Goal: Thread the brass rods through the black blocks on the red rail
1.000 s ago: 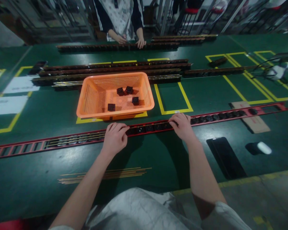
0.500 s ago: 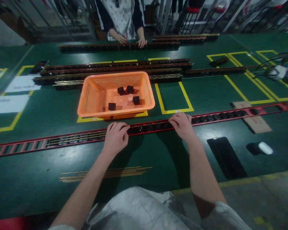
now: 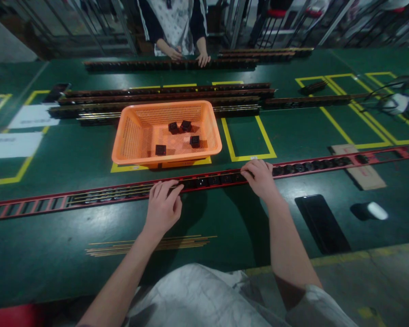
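Right grip (image 3: 259,179) looks pinched on a thin rod (image 3: 211,175), can't tell on left grip (image 3: 163,204); probably aligning along red rail (image 3: 373,157), needs steadiness.

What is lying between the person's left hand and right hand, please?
In the head view, a stretch of the red rail, with black blocks set in it, lies between the left hand and right hand.

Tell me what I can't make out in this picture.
In the head view:
Red rack under the left hand: hidden by that hand.
Part of the loose sticks: behind the left forearm.
Right hand: grip too small to tell.
Print on the papers: blurred.
Co-worker: head cut off by top edge.
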The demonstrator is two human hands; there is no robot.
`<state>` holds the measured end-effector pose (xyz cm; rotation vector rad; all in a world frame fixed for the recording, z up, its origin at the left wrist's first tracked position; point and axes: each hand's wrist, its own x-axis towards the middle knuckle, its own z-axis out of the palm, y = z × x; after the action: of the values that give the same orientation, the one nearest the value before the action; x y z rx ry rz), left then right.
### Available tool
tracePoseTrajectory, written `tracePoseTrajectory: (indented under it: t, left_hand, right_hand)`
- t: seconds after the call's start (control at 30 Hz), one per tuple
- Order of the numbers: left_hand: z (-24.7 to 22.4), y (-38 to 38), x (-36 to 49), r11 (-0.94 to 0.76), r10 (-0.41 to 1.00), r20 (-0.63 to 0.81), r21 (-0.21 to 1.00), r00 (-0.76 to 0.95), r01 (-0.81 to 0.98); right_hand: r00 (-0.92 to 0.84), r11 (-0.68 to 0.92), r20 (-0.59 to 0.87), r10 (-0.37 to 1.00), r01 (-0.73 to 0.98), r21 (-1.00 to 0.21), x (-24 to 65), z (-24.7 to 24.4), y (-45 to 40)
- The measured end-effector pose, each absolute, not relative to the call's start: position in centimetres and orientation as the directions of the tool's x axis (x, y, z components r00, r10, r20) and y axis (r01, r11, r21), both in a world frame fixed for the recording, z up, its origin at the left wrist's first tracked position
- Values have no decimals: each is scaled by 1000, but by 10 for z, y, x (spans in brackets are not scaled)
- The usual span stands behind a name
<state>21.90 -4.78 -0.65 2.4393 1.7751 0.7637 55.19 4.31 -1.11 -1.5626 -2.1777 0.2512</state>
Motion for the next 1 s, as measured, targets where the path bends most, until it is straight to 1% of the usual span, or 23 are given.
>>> tracePoseTrajectory:
  t: [0.07, 0.1, 0.17, 0.23, 0.33, 0.43, 0.5, 0.67, 1.0]
  left_hand:
    - [-6, -61, 219, -361, 904, 352, 323, 243, 875]
    - [-5, -68, 219, -378, 908, 316, 330, 277, 865]
    - [-2, -81, 222, -436, 900, 179, 335, 398, 835]
    - [3, -92, 228, -489, 852, -13, 335, 523, 805]
    - [12, -101, 239, -469, 810, -221, 310, 542, 827]
    - [16, -100, 249, -451, 779, -330, 295, 533, 842]
    - [14, -97, 254, -464, 757, -356, 299, 549, 834]
    - [5, -92, 260, -503, 714, -357, 335, 602, 796]
    - [12, -92, 268, -474, 705, -411, 333, 578, 815]
  right_hand:
    - [-259, 345, 255, 931, 850, -397, 552, -13, 44]
    - [-261, 347, 257, 931, 850, -396, 553, -14, 44]
    - [-262, 348, 260, 930, 854, -386, 553, -15, 45]
    - [-257, 343, 262, 930, 863, -371, 553, -16, 45]
    - [-250, 335, 263, 932, 872, -358, 552, -17, 46]
    - [-248, 335, 269, 931, 872, -357, 551, -17, 45]
    - [-240, 331, 277, 930, 876, -352, 551, -18, 45]
    - [-230, 330, 299, 926, 880, -343, 551, -20, 46]
    - [-248, 333, 263, 932, 871, -360, 553, -16, 46]
